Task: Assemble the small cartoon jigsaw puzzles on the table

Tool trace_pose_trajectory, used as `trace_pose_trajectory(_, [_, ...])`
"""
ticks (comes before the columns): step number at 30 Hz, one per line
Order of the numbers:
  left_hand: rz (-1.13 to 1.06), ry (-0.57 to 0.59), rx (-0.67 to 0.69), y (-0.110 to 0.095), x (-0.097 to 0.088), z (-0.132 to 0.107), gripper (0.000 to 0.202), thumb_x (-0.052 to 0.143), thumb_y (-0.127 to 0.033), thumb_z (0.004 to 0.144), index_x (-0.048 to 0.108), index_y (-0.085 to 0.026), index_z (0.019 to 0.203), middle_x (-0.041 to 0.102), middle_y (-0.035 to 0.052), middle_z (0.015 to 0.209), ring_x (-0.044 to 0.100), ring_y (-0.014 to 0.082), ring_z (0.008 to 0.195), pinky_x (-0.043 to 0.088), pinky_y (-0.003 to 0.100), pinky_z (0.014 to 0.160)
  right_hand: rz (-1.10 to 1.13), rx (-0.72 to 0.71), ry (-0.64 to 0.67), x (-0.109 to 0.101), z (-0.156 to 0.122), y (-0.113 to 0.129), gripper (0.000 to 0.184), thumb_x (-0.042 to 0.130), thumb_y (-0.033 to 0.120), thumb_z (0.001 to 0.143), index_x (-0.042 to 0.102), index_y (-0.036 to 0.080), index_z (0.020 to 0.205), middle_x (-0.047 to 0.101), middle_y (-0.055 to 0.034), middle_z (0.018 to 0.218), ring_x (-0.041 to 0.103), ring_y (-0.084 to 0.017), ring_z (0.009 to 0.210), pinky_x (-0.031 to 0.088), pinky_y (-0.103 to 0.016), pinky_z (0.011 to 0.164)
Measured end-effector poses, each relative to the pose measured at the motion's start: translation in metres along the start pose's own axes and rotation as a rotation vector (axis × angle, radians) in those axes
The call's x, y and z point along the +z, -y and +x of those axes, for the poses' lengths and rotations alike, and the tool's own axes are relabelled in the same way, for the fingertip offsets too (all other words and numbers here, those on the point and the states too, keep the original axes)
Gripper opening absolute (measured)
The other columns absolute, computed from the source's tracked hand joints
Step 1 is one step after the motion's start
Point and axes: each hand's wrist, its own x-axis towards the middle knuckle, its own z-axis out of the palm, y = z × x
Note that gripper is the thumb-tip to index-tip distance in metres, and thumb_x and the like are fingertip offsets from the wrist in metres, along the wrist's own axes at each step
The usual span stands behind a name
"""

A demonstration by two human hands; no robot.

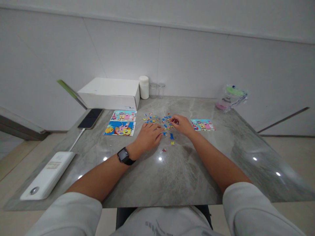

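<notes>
A white device [49,175] lies lower left, wired to a phone [90,118]; a box [108,91], bottle [144,88] and two jars [153,90] span upper left to upper centre, a plastic bag [230,98] right.

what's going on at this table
Someone is handling small jigsaw pieces scattered on a grey table. The left hand is palm down at their near left edge. The right hand has its fingers bunched at their right side; whether it holds a piece isn't clear. Picture cards lie on both sides.
</notes>
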Motion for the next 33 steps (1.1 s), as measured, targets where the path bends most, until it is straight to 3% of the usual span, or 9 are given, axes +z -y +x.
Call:
trace_pose_trajectory(5, [-0.098,-0.023,-0.009,-0.018,-0.038,0.011,0.028,0.055,-0.032,0.106,0.074,-0.025,0.125,0.073,0.0081,0.125,0.064,0.0269,0.116,0.045,0.045,0.100,0.100,-0.109,0.014,-0.031,-0.025,0.015,0.013,0.063,0.027,0.096,0.075,0.022,0.099,0.073,-0.0050,0.098,0.064,-0.017,0.081,0.049,-0.030,0.077])
trace_pose_trajectory(9, [-0.099,0.017,-0.003,-0.035,-0.048,0.013,0.026,0.055,-0.033,0.106,0.076,-0.025,0.120,0.074,0.0080,0.121,0.064,0.0277,0.115,0.044,0.047,0.100,0.161,-0.097,0.155,-0.035,-0.055,0.025,0.015,0.066,0.031,0.096,0.076,0.023,0.103,0.074,-0.0031,0.093,0.063,-0.017,0.078,0.048,-0.029,0.075])
trace_pose_trajectory(13, [-0.085,0.093,0.006,-0.050,-0.033,-0.003,0.024,0.055,-0.032,0.105,0.077,-0.024,0.112,0.074,0.0083,0.111,0.064,0.0276,0.110,0.044,0.046,0.097,0.144,-0.020,0.294,-0.023,-0.079,0.030,0.010,0.072,0.029,0.092,0.075,0.021,0.097,0.073,-0.0004,0.084,0.062,-0.015,0.073,0.046,-0.027,0.071])
trace_pose_trajectory(17, [-0.132,0.161,0.027,-0.051,-0.011,-0.024,0.023,0.056,-0.029,0.103,0.077,-0.025,0.111,0.071,0.0080,0.108,0.064,0.0250,0.102,0.046,0.043,0.091,0.091,-0.044,0.368,-0.010,-0.090,0.032,0.004,0.074,0.024,0.091,0.077,0.021,0.093,0.074,-0.0002,0.082,0.063,-0.015,0.074,0.044,-0.026,0.072])
trace_pose_trajectory(23, [-0.211,0.193,0.082,-0.041,0.006,-0.037,0.020,0.060,-0.031,0.102,0.077,-0.025,0.112,0.069,0.0072,0.110,0.062,0.0230,0.103,0.047,0.041,0.095,-0.012,-0.146,0.359,-0.002,-0.092,0.034,0.006,0.074,0.021,0.094,0.079,0.022,0.096,0.076,-0.0031,0.091,0.067,-0.017,0.086,0.046,-0.027,0.081])
trace_pose_trajectory(29, [-0.209,0.242,0.112,-0.044,0.016,-0.040,0.024,0.061,-0.032,0.102,0.075,-0.028,0.120,0.068,0.0073,0.117,0.061,0.0244,0.108,0.047,0.042,0.096,-0.035,-0.178,0.326,0.000,-0.095,0.030,0.009,0.071,0.022,0.097,0.080,0.023,0.099,0.076,-0.0037,0.095,0.068,-0.018,0.090,0.048,-0.028,0.085])
trace_pose_trajectory(33, [-0.210,0.267,0.102,-0.046,0.016,-0.040,0.025,0.061,-0.033,0.102,0.075,-0.028,0.122,0.068,0.0075,0.119,0.061,0.0245,0.110,0.047,0.043,0.098,-0.060,-0.118,0.231,-0.005,-0.097,0.024,0.012,0.069,0.026,0.098,0.080,0.024,0.103,0.077,-0.0055,0.102,0.069,-0.019,0.096,0.050,-0.031,0.089])
